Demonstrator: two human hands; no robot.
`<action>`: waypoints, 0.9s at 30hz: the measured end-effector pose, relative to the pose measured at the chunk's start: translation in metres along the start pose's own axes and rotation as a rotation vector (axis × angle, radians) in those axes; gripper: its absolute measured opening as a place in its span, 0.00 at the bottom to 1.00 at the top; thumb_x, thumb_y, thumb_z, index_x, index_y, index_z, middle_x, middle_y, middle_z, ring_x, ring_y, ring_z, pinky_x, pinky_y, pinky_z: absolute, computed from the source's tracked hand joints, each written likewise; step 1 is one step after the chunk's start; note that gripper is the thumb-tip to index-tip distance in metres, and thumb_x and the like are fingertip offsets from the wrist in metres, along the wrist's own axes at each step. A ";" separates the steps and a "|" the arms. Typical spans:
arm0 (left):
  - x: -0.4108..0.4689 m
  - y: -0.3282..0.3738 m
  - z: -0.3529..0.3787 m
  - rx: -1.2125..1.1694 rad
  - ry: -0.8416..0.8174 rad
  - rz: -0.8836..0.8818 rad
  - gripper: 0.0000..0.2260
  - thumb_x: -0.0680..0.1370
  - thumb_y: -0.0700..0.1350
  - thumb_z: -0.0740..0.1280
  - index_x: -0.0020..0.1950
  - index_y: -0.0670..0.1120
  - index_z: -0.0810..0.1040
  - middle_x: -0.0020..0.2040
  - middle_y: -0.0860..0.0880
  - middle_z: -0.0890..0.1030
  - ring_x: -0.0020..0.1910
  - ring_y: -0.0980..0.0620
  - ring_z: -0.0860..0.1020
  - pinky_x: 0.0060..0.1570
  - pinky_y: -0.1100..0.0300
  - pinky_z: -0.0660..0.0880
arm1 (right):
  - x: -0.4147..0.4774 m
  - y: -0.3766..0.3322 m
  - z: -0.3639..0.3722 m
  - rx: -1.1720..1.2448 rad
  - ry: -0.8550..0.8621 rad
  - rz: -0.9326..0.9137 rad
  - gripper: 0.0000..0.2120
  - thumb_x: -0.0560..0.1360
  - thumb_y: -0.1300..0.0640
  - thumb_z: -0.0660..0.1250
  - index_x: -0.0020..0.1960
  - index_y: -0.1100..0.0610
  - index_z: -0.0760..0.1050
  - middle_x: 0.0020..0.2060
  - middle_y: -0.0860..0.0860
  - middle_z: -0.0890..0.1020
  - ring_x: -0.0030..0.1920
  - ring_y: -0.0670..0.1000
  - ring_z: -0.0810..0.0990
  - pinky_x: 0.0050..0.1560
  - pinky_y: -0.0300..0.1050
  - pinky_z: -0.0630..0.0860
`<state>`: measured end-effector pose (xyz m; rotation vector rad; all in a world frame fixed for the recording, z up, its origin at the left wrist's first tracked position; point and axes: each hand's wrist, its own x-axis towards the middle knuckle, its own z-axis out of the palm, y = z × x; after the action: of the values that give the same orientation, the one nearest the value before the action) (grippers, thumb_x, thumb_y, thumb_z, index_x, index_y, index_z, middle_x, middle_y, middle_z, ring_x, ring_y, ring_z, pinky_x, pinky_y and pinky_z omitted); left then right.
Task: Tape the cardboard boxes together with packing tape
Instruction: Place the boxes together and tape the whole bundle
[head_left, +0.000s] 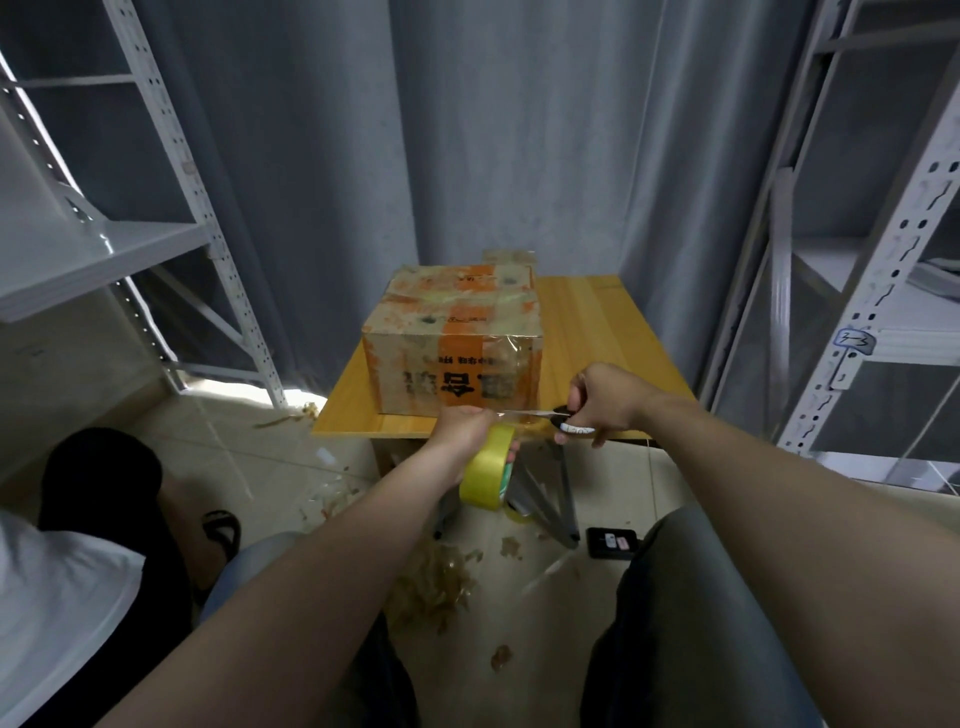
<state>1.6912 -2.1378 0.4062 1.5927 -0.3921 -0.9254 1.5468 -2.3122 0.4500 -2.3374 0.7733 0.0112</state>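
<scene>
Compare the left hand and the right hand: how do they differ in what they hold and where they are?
The left hand grips a yellow tape roll; the right hand holds scissors. The left hand is in front of the table edge; the right hand is over the tabletop, near the cardboard box. Both grip a tool.

Grey curtain (467, 130) in vertical folds closes the rear of the space. White perforated-steel shelving stands to either side: left unit (171, 171) and right unit (883, 249), the latter bearing a handwritten label (854, 340). A wooden bench (597, 332) sits between them against the curtain. The pale tiled floor (249, 447) is littered with crumpled brownish scraps (431, 582); a small black device (613, 543) lies on it. Bright light (296, 397) shows below the curtain hem.
</scene>
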 end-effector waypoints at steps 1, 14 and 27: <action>-0.001 -0.002 -0.001 0.015 -0.011 -0.005 0.07 0.84 0.39 0.64 0.59 0.37 0.77 0.38 0.35 0.85 0.31 0.42 0.83 0.33 0.53 0.81 | -0.003 0.003 0.003 -0.060 0.088 -0.060 0.13 0.66 0.56 0.84 0.38 0.59 0.81 0.37 0.56 0.85 0.39 0.57 0.85 0.37 0.53 0.85; -0.045 0.046 -0.019 0.102 -0.105 0.456 0.04 0.82 0.36 0.68 0.54 0.41 0.82 0.44 0.45 0.87 0.39 0.41 0.87 0.32 0.51 0.83 | -0.005 0.050 0.022 0.122 0.641 0.356 0.20 0.73 0.40 0.76 0.39 0.55 0.76 0.38 0.56 0.82 0.41 0.61 0.81 0.42 0.56 0.80; -0.031 0.116 -0.015 0.109 -0.063 0.628 0.22 0.74 0.50 0.73 0.67 0.46 0.79 0.52 0.37 0.87 0.58 0.35 0.84 0.66 0.32 0.74 | 0.040 -0.002 -0.015 0.500 0.641 0.086 0.13 0.79 0.45 0.70 0.42 0.52 0.81 0.36 0.48 0.82 0.40 0.54 0.81 0.36 0.48 0.74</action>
<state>1.7101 -2.1349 0.5256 1.4061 -0.9370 -0.4738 1.5785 -2.3411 0.4550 -1.8186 1.0324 -0.8306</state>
